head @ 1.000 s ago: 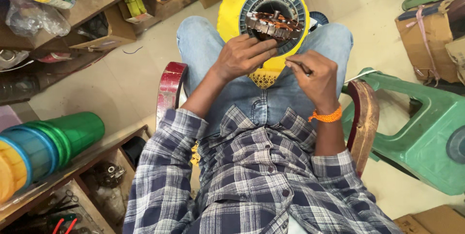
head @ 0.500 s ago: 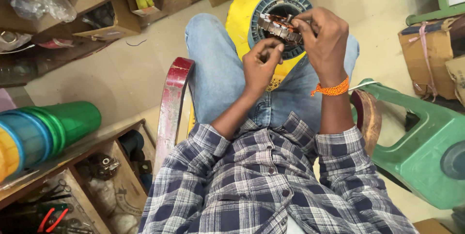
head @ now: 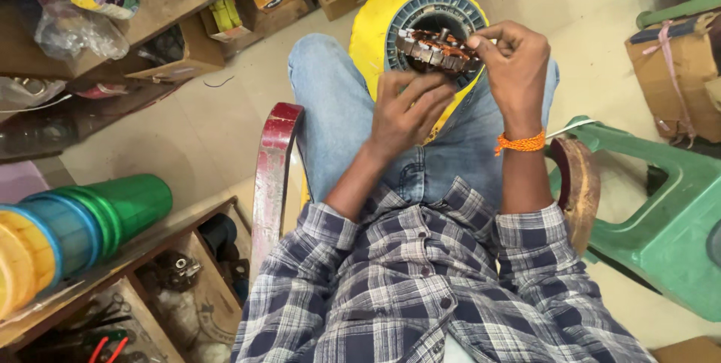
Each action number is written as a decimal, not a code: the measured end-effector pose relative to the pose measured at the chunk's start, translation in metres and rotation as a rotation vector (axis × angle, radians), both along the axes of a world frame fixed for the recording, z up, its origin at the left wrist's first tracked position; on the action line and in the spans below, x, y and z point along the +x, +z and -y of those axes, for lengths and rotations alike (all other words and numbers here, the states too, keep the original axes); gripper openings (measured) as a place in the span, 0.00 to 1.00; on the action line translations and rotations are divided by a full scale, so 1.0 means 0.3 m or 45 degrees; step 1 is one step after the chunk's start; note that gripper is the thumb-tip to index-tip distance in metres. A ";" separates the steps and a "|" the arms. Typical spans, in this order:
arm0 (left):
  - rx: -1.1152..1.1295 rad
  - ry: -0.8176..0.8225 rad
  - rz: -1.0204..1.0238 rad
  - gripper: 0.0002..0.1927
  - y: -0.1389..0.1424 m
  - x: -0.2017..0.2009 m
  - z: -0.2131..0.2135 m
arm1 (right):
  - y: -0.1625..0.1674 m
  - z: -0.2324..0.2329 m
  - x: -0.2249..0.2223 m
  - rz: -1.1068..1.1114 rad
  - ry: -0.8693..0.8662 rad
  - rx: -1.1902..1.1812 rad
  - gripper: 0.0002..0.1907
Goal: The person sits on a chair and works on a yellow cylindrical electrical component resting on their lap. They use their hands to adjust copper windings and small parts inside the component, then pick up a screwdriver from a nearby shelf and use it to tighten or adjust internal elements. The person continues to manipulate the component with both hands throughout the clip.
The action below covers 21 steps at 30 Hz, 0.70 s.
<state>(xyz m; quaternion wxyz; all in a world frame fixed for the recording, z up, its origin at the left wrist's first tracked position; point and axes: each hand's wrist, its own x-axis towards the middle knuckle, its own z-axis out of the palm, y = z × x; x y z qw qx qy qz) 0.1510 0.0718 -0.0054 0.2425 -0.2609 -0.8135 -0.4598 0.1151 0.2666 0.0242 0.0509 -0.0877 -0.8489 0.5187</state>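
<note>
My right hand was pinched shut on the right edge of the wound stator, thumb and fingertips closed on the copper coils there. My left hand was half curled just below it, fingers bent and touching the stator's lower edge, not really gripping anything as far as I could tell. The stator sat in the round opening of a yellow motor housing that rested on my lap, up near the knees of my jeans. An orange thread band was on the right wrist. Off to the left were the red chair arm and stacked plastic cups on a wooden shelf, and to the right a green plastic stool.
</note>
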 end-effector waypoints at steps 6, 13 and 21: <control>-0.273 -0.411 -0.007 0.37 0.059 -0.205 0.057 | 0.026 -0.045 0.041 0.054 0.009 -0.303 0.05; -0.101 -0.581 0.337 0.43 0.054 -0.215 0.054 | 0.074 -0.066 0.124 0.107 0.073 -0.103 0.05; -0.104 -0.563 0.298 0.28 0.059 -0.213 0.057 | 0.087 0.045 0.177 -0.235 0.219 0.262 0.05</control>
